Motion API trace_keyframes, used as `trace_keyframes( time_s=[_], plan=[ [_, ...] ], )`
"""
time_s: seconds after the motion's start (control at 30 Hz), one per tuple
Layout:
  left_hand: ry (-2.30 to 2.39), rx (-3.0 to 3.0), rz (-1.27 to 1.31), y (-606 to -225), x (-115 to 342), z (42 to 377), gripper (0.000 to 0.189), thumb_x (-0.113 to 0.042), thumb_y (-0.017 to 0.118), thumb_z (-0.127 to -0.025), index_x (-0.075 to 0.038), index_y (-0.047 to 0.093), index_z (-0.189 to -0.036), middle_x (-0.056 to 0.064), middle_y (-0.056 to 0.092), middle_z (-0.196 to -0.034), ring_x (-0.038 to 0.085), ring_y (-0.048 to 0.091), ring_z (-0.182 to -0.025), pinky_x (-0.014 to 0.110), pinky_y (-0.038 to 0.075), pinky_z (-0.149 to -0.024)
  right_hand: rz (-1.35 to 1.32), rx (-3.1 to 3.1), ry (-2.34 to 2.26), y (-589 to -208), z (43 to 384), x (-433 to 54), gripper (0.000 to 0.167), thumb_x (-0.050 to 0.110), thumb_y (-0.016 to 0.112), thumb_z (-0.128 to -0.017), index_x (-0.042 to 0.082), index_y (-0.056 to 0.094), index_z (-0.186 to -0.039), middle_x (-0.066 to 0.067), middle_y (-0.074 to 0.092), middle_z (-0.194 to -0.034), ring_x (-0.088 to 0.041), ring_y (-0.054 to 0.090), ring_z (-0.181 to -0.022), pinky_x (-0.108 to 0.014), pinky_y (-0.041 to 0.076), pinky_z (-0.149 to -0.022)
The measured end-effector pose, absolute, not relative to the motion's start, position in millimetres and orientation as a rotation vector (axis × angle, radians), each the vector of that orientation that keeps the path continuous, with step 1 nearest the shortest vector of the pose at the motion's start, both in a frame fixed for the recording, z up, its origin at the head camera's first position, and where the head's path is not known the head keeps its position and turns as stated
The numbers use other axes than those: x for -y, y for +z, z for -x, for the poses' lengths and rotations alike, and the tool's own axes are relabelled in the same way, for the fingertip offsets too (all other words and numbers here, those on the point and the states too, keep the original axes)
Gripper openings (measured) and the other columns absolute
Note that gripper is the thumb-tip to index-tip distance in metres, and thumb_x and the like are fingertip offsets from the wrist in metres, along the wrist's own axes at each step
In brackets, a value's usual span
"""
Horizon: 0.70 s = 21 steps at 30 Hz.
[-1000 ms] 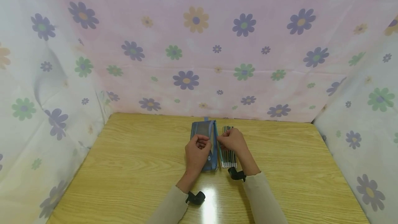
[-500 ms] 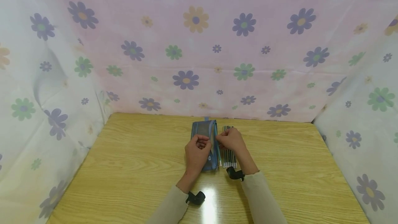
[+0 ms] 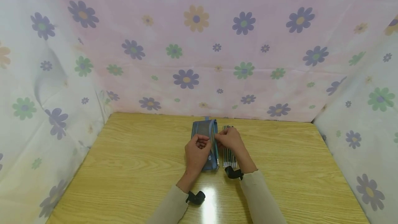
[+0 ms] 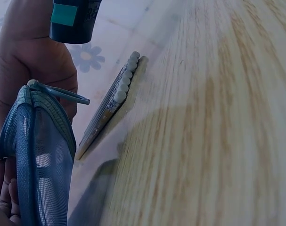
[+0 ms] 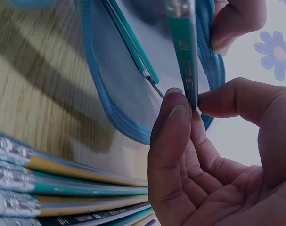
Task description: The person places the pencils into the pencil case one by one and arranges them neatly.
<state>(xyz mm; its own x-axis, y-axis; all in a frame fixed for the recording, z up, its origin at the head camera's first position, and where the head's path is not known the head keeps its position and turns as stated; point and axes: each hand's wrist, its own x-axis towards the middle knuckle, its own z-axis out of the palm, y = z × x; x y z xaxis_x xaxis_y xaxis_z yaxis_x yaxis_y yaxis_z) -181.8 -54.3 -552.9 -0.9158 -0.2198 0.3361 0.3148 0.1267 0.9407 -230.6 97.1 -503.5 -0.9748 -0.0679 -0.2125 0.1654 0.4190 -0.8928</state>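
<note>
My left hand [image 3: 197, 153] pinches the edge of a blue mesh zip pencil case [image 3: 202, 127] lying on the table, and its fingertips [image 5: 225, 40] show at the zip edge in the right wrist view. Between thumb and fingers of my right hand [image 3: 230, 138] is a green pencil [image 5: 183, 52], held lengthwise over the unzipped mouth of the case. Inside the case, a couple of pencils [image 5: 131, 42] lie in view. To the right of it, several pencils [image 3: 229, 160] form a flat row, their white erasers toward me; the right hand partly covers them.
The wooden table [image 3: 140, 168] extends to both sides and in front of the case. Flower-patterned cloth [image 3: 214, 61] hangs behind it and at both sides. Black wrist cameras [image 3: 196, 198] sit on both wrists.
My right hand has moved a little left, carrying the green pencil from beside the case to over its open mouth. The left hand has stayed in place on the case.
</note>
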Motion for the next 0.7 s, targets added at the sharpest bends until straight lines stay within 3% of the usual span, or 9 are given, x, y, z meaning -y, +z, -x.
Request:
trace_keyframes(
  time_s=[0.33,0.7],
  plan=[
    [-1.792,2.025,0.035,-552.1,49.5,184.1,0.009,0.010,0.073,-0.088,0.003,0.072,-0.095,0.015,0.071,-0.080,0.026,0.069,-0.064,0.019,0.053,-0.057,-0.090,-2.420,-1.660,-509.4,230.5,-93.2,0.017,0.009,0.069,-0.091,-0.005,0.079,-0.088,-0.020,0.075,-0.077,-0.035,0.075,-0.072,-0.042,0.063,-0.066],
    [-1.821,2.012,0.070,-550.0,54.1,180.8,0.011,0.002,0.075,-0.091,-0.008,0.075,-0.094,0.007,0.072,-0.080,0.020,0.070,-0.067,0.023,0.056,-0.060,-0.103,-2.456,-1.628,-510.5,231.4,-88.7,0.020,0.011,0.070,-0.092,-0.006,0.080,-0.093,-0.013,0.075,-0.073,-0.027,0.074,-0.067,-0.040,0.063,-0.065]
  ],
)
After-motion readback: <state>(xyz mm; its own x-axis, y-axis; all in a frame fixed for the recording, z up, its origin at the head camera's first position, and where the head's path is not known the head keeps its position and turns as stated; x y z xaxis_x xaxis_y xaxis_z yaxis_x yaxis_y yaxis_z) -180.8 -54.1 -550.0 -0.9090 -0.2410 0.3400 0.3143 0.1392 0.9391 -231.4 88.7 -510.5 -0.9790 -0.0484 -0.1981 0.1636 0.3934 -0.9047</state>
